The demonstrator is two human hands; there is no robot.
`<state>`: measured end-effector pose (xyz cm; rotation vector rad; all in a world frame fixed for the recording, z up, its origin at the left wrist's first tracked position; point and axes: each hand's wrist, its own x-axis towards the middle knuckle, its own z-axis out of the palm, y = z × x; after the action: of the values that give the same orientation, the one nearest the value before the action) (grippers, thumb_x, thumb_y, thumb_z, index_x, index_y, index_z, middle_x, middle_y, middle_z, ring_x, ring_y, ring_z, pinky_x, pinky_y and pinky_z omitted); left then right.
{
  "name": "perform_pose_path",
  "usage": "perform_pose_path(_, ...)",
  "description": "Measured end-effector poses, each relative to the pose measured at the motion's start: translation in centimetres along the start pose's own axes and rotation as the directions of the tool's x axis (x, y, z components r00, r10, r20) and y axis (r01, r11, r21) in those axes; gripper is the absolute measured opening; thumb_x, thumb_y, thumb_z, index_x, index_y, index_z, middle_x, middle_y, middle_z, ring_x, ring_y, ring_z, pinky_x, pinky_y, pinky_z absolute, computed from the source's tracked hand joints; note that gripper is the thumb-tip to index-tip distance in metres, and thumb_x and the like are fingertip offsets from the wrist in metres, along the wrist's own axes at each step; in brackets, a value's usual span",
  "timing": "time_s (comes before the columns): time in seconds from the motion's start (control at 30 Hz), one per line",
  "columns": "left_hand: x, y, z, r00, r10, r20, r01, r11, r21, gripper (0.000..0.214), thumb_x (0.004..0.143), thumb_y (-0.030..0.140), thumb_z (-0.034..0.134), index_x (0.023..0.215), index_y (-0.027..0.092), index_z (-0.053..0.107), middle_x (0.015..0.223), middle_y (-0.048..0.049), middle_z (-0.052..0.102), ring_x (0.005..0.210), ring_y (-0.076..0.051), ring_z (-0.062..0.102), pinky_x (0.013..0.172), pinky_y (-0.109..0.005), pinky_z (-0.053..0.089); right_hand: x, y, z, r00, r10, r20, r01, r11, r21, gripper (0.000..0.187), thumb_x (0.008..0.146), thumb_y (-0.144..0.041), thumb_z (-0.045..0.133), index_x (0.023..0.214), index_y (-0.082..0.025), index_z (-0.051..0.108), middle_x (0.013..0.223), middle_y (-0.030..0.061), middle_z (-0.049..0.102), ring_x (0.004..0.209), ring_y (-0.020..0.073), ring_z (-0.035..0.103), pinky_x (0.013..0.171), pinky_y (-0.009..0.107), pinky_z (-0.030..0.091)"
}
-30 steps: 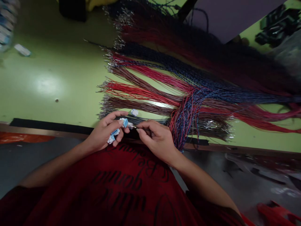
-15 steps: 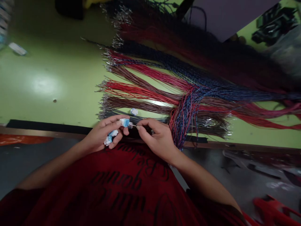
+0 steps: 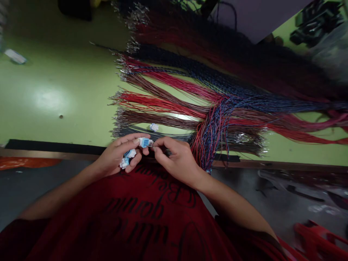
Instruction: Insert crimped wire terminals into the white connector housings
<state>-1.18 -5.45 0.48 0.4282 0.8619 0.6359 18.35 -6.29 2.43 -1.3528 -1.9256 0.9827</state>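
My left hand (image 3: 123, 150) is closed around blue-and-white connector housings. One connector housing (image 3: 145, 142) is pinched between thumb and index finger, its face of small holes turned towards my right hand. More connector housings (image 3: 127, 156) rest against the curled lower fingers. My right hand (image 3: 176, 156) pinches a thin wire (image 3: 152, 145) between thumb and forefinger, its tip close to the held housing. I cannot tell whether the tip is inside a hole. Just above the hands, another connector housing (image 3: 154, 127) lies among the wires.
Bundles of red wires (image 3: 154, 103), brown wires (image 3: 163, 120) and blue twisted wires (image 3: 244, 103) spread across the green table (image 3: 32, 108), metal-tipped ends to the left. A white piece (image 3: 15, 56) lies far left. A black strip (image 3: 54, 145) runs along the front edge.
My right hand has moved slightly left, bringing the wire tip closer to the housing. The housing in my left hand has turned a little, showing more of its holed face.
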Motion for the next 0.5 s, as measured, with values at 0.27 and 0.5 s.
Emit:
perform_pose_path(0.27, -0.11, -0.20, 0.05, 0.997, 0.061, -0.041, -0.052, 0.981, 0.188, 0.044, 0.081, 0.044, 0.077, 0.109, 0.014, 0.062, 0.070, 0.0004, 0.068, 0.034, -0.005, 0.050, 0.033, -0.016, 0.036, -0.10, -0.01, 0.20, 1.000, -0.004, 0.004, 0.004, 0.999, -0.046, 0.013, 0.086, -0.015, 0.054, 0.076, -0.018, 0.060, 0.065, -0.0019, 0.063, 0.057, 0.0091, 0.055, 0.059, 0.020, 0.041)
perform_pose_path(0.5, 0.00, -0.04, -0.15, 0.997, 0.043, -0.064, -0.026, 0.968, 0.249, 0.047, 0.080, 0.049, 0.077, 0.106, 0.013, 0.062, 0.067, -0.0010, 0.068, 0.034, -0.006, 0.048, 0.033, -0.018, 0.034, 0.07, 0.39, 0.58, 0.999, -0.030, -0.011, 0.030, 0.999, -0.017, 0.014, 0.085, -0.012, 0.053, 0.075, -0.017, 0.060, 0.066, -0.0016, 0.063, 0.058, 0.0081, 0.055, 0.060, 0.018, 0.041)
